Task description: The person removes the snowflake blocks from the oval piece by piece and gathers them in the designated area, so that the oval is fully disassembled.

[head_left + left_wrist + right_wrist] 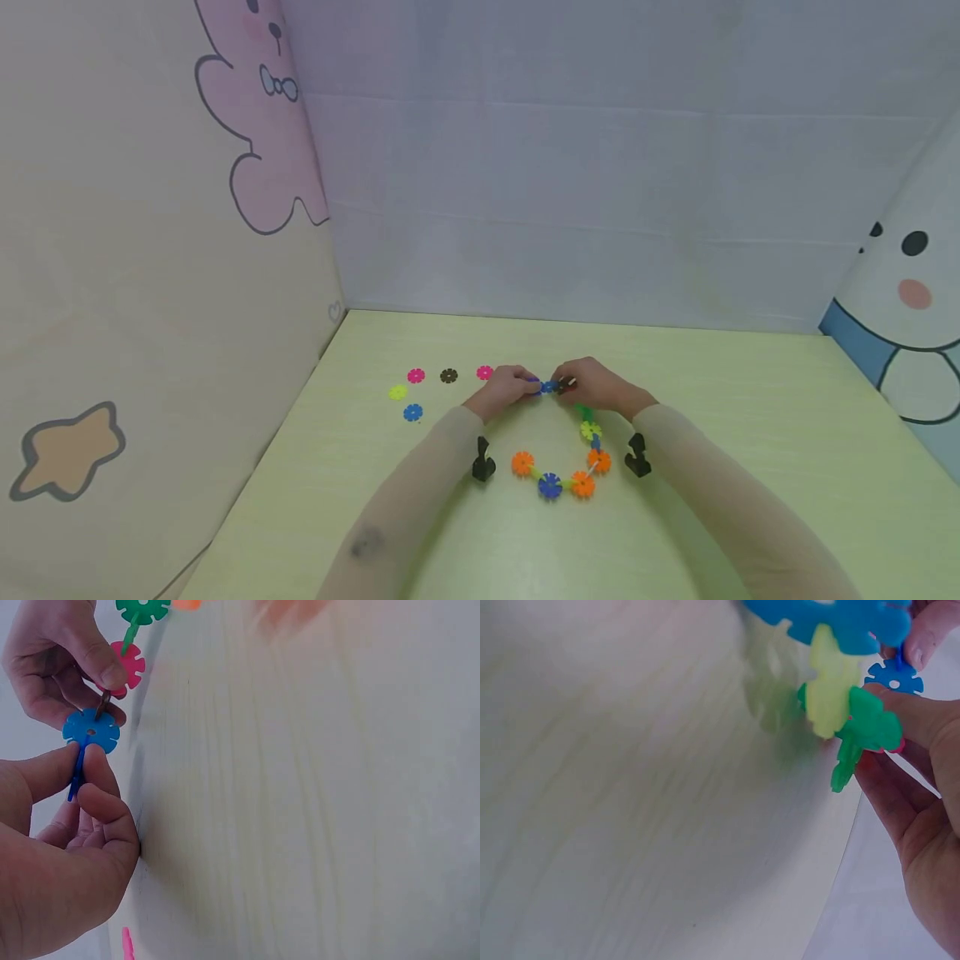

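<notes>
My left hand (506, 392) pinches a dark blue notched disc (77, 775) between thumb and fingers. That disc stands on edge in a slot of a lighter blue disc (107, 735). A brown disc (103, 705), edge-on and partly hidden, joins the lighter blue disc from the other side. My right hand (596, 387) grips the chain there, its thumb by the brown disc and a pink disc (133, 667). Green discs (874, 724) and a yellow disc (591, 430) continue the chain, which curves towards me through orange discs (599, 462) and a dark blue disc (550, 487).
Loose discs lie left of my left hand: pink (416, 376), brown (448, 376), yellow (397, 392), blue (413, 412) and another pink one (485, 372). An orange disc (522, 464) ends the curved chain. Walls border the pale table (750, 433) behind and at left.
</notes>
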{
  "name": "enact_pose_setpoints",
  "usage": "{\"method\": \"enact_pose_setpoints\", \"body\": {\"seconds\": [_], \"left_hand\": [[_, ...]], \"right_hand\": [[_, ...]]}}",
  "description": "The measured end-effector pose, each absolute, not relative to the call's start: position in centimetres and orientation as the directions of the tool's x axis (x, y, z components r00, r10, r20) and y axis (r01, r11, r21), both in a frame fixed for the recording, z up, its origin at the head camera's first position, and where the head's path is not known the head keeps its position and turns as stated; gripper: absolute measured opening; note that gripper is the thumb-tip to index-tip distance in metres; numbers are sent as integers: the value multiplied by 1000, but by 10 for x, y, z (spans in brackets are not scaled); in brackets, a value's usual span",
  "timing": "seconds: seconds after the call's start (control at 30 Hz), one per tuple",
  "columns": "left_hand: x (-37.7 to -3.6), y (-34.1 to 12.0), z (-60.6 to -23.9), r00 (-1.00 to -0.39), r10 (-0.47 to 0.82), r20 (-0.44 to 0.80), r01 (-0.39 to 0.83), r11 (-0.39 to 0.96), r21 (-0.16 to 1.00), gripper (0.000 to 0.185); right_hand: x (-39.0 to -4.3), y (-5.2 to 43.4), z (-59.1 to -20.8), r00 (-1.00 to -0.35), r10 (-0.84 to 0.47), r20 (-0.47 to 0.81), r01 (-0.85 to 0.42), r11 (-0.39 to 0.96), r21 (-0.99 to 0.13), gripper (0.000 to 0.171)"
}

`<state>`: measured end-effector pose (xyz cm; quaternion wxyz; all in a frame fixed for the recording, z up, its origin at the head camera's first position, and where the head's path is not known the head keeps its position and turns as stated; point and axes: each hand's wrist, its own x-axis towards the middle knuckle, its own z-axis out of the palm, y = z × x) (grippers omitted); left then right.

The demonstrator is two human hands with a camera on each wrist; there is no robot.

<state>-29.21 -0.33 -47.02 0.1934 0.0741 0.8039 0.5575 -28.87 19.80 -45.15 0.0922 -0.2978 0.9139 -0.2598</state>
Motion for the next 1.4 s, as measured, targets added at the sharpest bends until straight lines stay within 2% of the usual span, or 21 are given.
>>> {"method": "enact_pose_setpoints", "body": {"seconds": [0.37,0.63,1.0,1.23,1.4], "left_hand": [[-293,0,-472,-938,248,-242,-139,371,918,17],[-294,4,-467,-961,166,-220,-121,464,878,12],[-294,-18,-455,-944,264,-198,-66,437,897,20],[-295,-41,-456,-942,263,-210,-60,482,874,23],[-294,-56,-457,-929,317,-189,7,528,849,23]], "right_hand": [[-290,197,-452,-806,-592,-24,-495,694,-523,21],[-288,196,-450,-815,-578,-33,-487,715,-502,21],[-291,197,-452,-821,-569,-43,-473,721,-506,23],[-293,198,-453,-819,-570,-59,-467,723,-509,23],[-292,198,-452,-831,-552,-72,-438,728,-528,23]]}}
